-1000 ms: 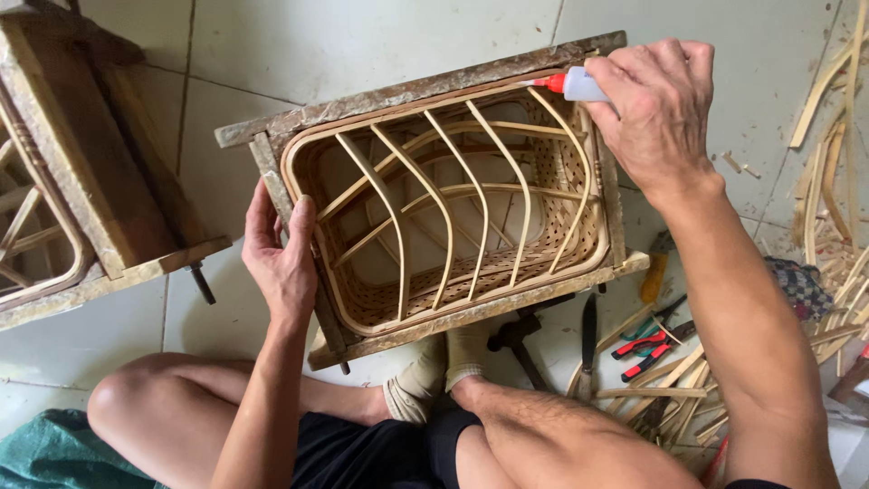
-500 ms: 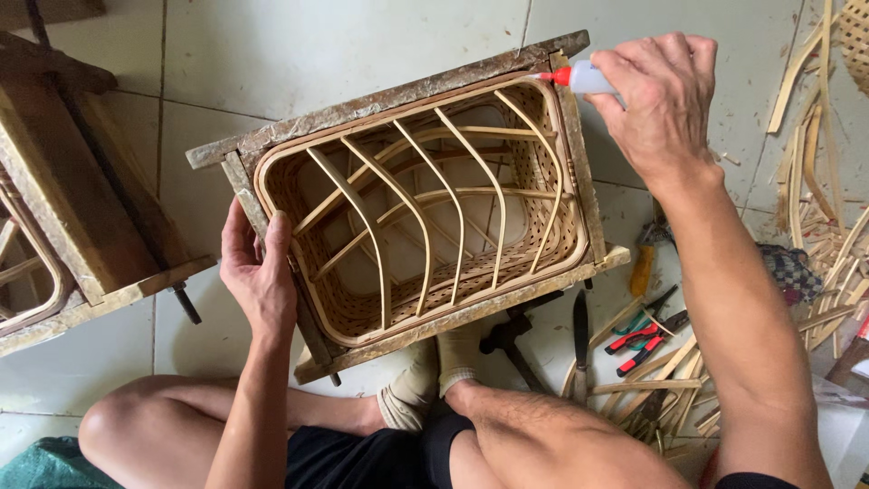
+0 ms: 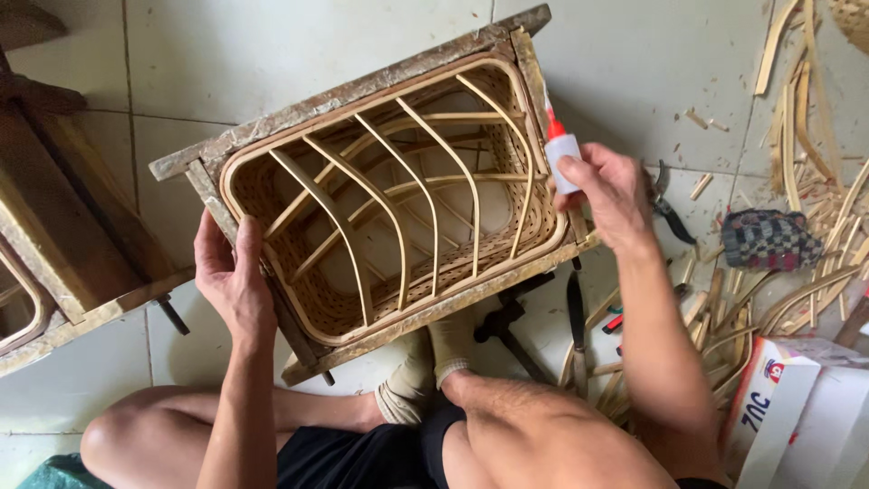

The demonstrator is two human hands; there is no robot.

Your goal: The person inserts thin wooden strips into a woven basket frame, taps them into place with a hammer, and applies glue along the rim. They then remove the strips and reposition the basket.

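Left hand [image 3: 233,281]: clamped on the left end of the wooden frame [image 3: 358,91], thumb hooked over the inner edge, fingers wrapped round the outside.
Right hand [image 3: 614,195]: closed around a small white glue bottle [image 3: 561,158], red nozzle pointing up and touching the frame's right-hand rail.
Wooden frame: rough, weathered, rectangular, tilted across the floor [image 3: 272,45] in front of the person, its near edge close to the feet.
Rattan basket [image 3: 389,195]: sits snug inside the frame, a pale bent rim running round just within the wood, curved ribs fanning across the opening, fine weave visible on the inside walls.
Glue bottle: right at the far right corner of the basket, between the rattan rim and the wooden rail.
Feet [image 3: 430,362]: in light socks, tucked just under the frame's near edge.
Second frame [image 3: 63,235]: another wooden frame of the same kind at the left edge, well apart from the hands.
Hammer [image 3: 507,326]: on the tiles just below the frame's near right corner.
Red-handled pliers [image 3: 615,321]: lying beside the right forearm, partly hidden.
Rattan offcuts [image 3: 801,136]: strips and shavings scattered across the floor on the right.
Checked cloth [image 3: 769,240]: bunched up among the offcuts.
White box [image 3: 797,407]: bottom right corner, next to the right arm.
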